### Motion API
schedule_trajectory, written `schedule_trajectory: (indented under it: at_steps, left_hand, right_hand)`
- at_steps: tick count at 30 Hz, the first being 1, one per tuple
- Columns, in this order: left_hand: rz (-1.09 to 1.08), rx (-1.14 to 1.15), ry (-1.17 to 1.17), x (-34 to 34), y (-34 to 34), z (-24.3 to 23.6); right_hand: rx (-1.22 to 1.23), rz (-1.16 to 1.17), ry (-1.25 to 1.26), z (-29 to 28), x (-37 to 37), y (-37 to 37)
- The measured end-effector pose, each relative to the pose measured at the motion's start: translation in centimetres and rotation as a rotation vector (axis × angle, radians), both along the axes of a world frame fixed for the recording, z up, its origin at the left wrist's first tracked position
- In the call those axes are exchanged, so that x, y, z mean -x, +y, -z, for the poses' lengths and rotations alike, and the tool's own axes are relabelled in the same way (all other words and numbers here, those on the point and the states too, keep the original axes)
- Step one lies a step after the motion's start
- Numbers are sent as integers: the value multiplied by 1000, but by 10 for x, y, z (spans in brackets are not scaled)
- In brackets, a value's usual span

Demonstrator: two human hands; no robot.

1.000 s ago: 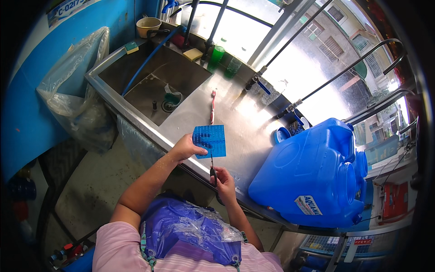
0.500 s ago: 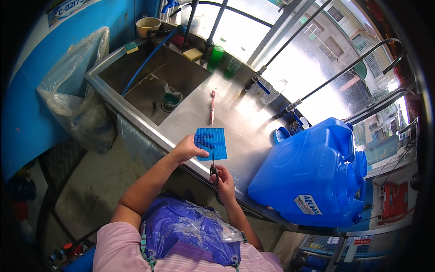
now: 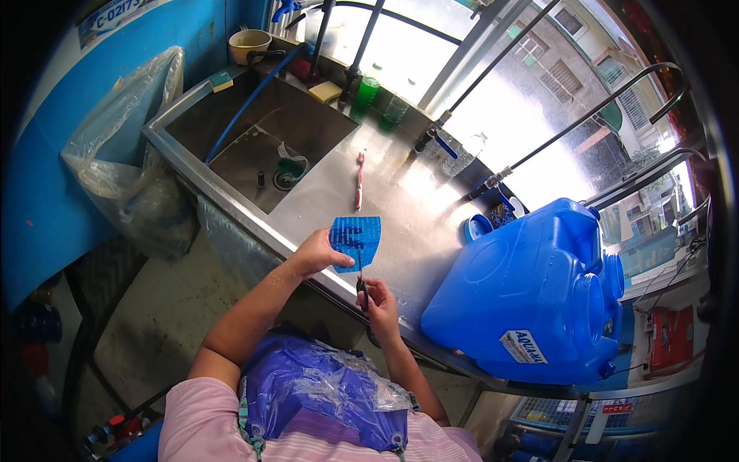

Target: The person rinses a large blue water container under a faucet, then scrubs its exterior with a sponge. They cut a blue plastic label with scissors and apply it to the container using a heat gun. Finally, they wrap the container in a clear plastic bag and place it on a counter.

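My left hand [image 3: 317,254] pinches the left edge of a blue printed square sheet [image 3: 368,235] over the front edge of the steel counter [image 3: 400,269]. From below, my right hand [image 3: 379,306] grips dark-handled scissors [image 3: 361,291], fingers in the loops. Their blades point up into the sheet's lower edge, and the sheet's right side bends there. Beyond the sheet a red and white toothbrush [image 3: 359,182] lies on the counter.
At the right stand large blue water containers [image 3: 500,285], with a blue cap [image 3: 478,227] behind them. A steel sink [image 3: 254,146] with a blue hose [image 3: 246,108] is at the left. Green bottles [image 3: 366,94] and a sponge [image 3: 325,92] line the window side. A plastic bag [image 3: 123,146] hangs far left.
The scissors' handles have come closer together, and the blades sit in the sheet. The sheet's right part has curled from flat to bent. Both hands stay nearly in place.
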State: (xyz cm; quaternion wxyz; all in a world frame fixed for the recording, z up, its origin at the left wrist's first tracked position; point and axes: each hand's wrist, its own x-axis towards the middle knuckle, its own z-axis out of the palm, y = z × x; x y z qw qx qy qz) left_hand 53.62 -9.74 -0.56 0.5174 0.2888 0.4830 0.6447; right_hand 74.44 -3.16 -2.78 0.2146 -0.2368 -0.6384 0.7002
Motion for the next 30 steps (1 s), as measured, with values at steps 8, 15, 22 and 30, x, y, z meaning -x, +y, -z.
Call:
schedule_trajectory:
  at_steps: [8, 15, 22, 30]
  left_hand:
    - [19, 12, 18, 3, 0, 2]
    - [21, -2, 18, 1, 0, 3]
    - [-1, -3, 25, -2, 0, 0]
    - [44, 15, 16, -3, 0, -1]
  right_hand:
    - [28, 5, 11, 3, 3, 1]
    - [49, 14, 28, 3, 4, 2]
    - [18, 27, 0, 1, 7, 2]
    - [4, 12, 11, 2, 9, 7]
